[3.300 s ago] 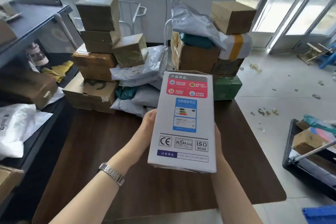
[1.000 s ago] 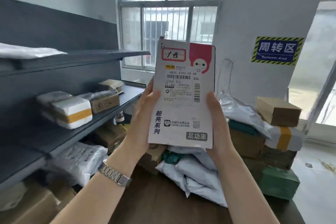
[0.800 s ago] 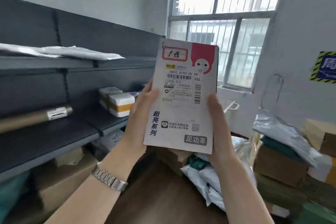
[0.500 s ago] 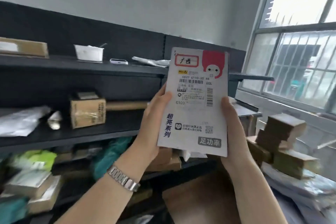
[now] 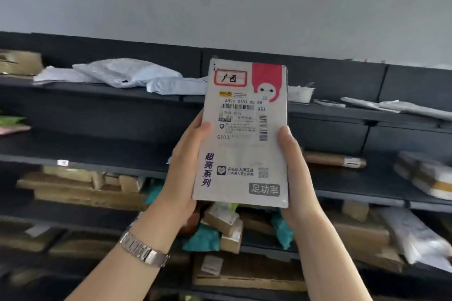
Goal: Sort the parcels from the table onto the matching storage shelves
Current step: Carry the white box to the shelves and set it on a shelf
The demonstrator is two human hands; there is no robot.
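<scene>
Facing the dark storage shelves [image 5: 330, 115] now, the person holds the white parcel [image 5: 244, 134] upright with its label toward the camera. A second ago the window and the heap of parcels on the table lay behind it; now only shelving fills the view, so the turn away from the table looks finished and the parcel has reached the place where it must be matched.

The grip is a two-sided clamp. The left hand [image 5: 186, 161], with a metal watch [image 5: 144, 252] on its wrist, wraps the parcel's left edge, thumb on the front face; the right hand [image 5: 293, 168] presses the right edge, fingers hidden behind. Both are closed on the parcel, which touches nothing else.

Just above and behind the grip, level with the parcel's top, a shelf carries grey mailer bags [image 5: 127, 74] to the left and a small white tray [image 5: 299, 94] to the right. At the height of the hands the middle shelf is mostly bare, with a cardboard tube [image 5: 335, 160] just to the right. Below the grip, boxes and teal bags [image 5: 208, 237] crowd the lower shelves.

The label reads G103 — my guess is that this code decides the shelf. One small tag shows on a shelf edge far left of the grip, too blurred to read, so the matching spot cannot yet be told.
</scene>
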